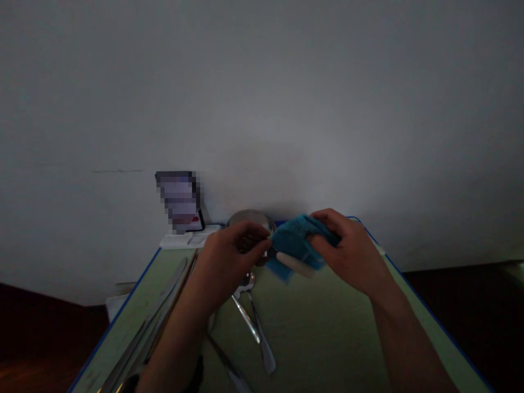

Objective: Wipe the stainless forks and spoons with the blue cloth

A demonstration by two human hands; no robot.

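Observation:
A blue cloth (301, 240), bunched and folded, is gripped by my right hand (346, 248), thumb in front and fingers behind. At the cloth's left edge, my left hand (231, 256) is closed in a pinch; what lies between its fingertips is too dark and small to make out. A pale, elongated shape (295, 265) shows under the cloth, blurred, and I cannot tell whether it is a finger or an object. Both hands are raised above the green table (327, 333). Below my left hand lie two metal spoons (264, 341), their upper ends partly hidden.
Long metal utensils and a brown stick (174, 303) lie along the table's left side, partly behind my left forearm. A round metal container (249, 215) stands at the back by the wall. A phone (180, 199) leans beside a white strip (192, 239).

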